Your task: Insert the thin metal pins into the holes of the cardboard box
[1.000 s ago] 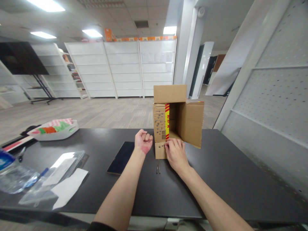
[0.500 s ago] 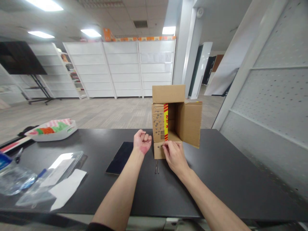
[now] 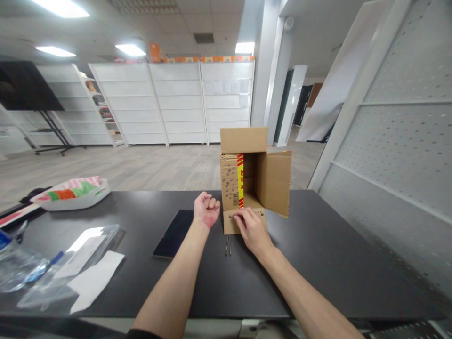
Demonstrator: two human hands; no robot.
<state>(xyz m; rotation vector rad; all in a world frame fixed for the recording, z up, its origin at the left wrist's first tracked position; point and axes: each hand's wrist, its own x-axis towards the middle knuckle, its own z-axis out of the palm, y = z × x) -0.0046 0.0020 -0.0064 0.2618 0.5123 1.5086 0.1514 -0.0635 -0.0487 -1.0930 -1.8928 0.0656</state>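
An open cardboard box [image 3: 278, 183] stands on the table with its opening toward me and its flaps spread. Many small round grey heads, like screw or nail heads, dot its left flap, and a few more sit in the lower front flap [image 3: 229, 228]. My right hand [image 3: 252, 228] is at that lower flap, thumb and fingertips pinched together against it; what they hold is too small to tell. My left hand [image 3: 206, 210] is a closed fist, palm side up, just left of the box; its inside is hidden. Two thin metal screws or nails [image 3: 228, 246] lie in front of the flap.
A dark tablet [image 3: 173, 233] lies beside my left forearm. Further left are a clear plastic case [image 3: 95, 240], white paper [image 3: 99, 280], a water bottle [image 3: 21, 266] and a white basket [image 3: 79, 203] with coloured cloth. A perforated panel [image 3: 395, 155] rises along the right.
The view has shifted slightly, so everything sits a little further left. My right fingertips stay pinched at the lower flap, and more grey heads show to their right. The left fist looks unchanged.
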